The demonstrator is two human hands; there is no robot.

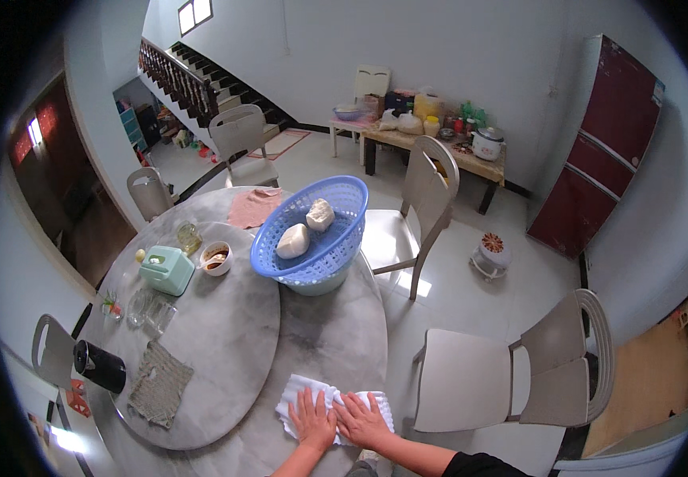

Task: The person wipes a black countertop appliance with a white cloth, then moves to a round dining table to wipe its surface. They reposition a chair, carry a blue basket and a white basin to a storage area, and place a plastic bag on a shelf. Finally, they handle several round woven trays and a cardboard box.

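Note:
A white cloth [296,390] lies spread on the marble-look round table [332,340] near its front edge. My left hand [313,420] rests palm down on its left part with the fingers apart. Beside it, my right hand [363,418] presses flat on the right part, fingers slightly spread, the two hands nearly touching. Beyond them stands a tilted blue plastic basket [344,238] over a pale green basin [318,286]. Two whitish lumps, one smooth [292,241] and one rougher [320,215], lie in the basket.
On the turntable [224,334] stand a mint tissue box [168,271], a white bowl [217,262], glass jars [153,313], a black flask [100,365] and a grey-green cloth [160,384]. A pink cloth [254,207] lies behind. Chairs [469,378] surround the table.

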